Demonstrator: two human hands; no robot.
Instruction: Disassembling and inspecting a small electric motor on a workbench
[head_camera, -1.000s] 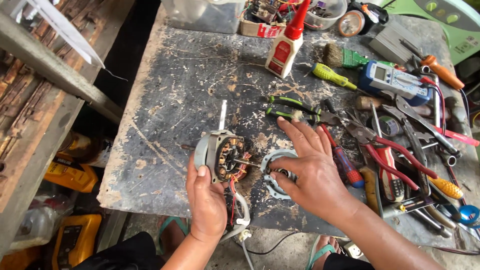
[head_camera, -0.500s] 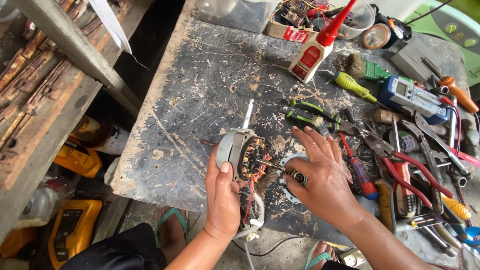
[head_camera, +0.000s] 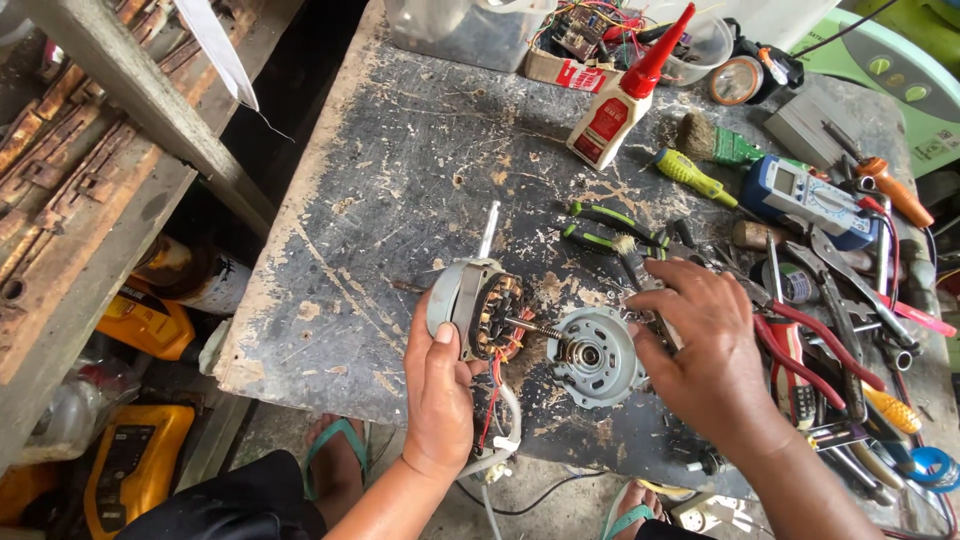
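My left hand (head_camera: 440, 385) grips a small electric fan motor (head_camera: 478, 312) near the front edge of a scratched dark workbench (head_camera: 400, 170). The motor shows copper windings, and a thin shaft sticks out of it on both sides. Red and white wires hang from it below the bench edge. My right hand (head_camera: 705, 350) holds a round grey metal end cover (head_camera: 592, 355) just right of the motor. The cover is pulled away from the motor body, with the shaft tip close to its centre hole.
Green-handled pliers (head_camera: 610, 230) lie behind the cover. A white glue bottle with a red nozzle (head_camera: 615, 100), a yellow-green screwdriver (head_camera: 695, 178), a multimeter (head_camera: 805, 195) and several red-handled tools (head_camera: 810, 350) crowd the right side. A rusty shelf (head_camera: 90, 180) stands on the left.
My right hand has drawn the grey end cover off the motor to the right, which bares the shaft. My left hand has kept its hold on the motor body.
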